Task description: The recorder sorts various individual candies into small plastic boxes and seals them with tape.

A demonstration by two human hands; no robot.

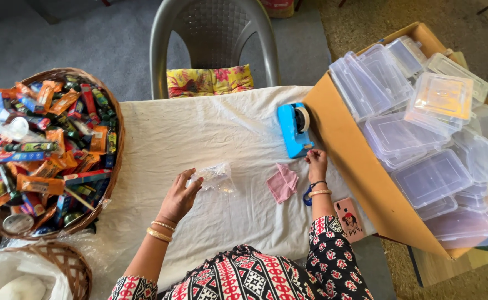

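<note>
My left hand [180,195] pinches the near edge of a small clear plastic pouch [215,178] lying on the white tablecloth [199,133]. My right hand [316,162] reaches to the front end of a blue tape dispenser [294,129], fingertips pinched right at its cutter; whether tape is between them is too small to tell. A pink cloth [283,183] lies between my hands. Blue-handled scissors [308,195] peek out beside my right wrist.
A wicker basket [116,119] heaped with colourful packets stands at the left. A second basket [69,264] sits at the lower left. A cardboard box [349,161] full of clear lidded plastic containers fills the right. A pink phone [349,218] lies near the table edge. A grey chair [213,33] with a cushion stands opposite.
</note>
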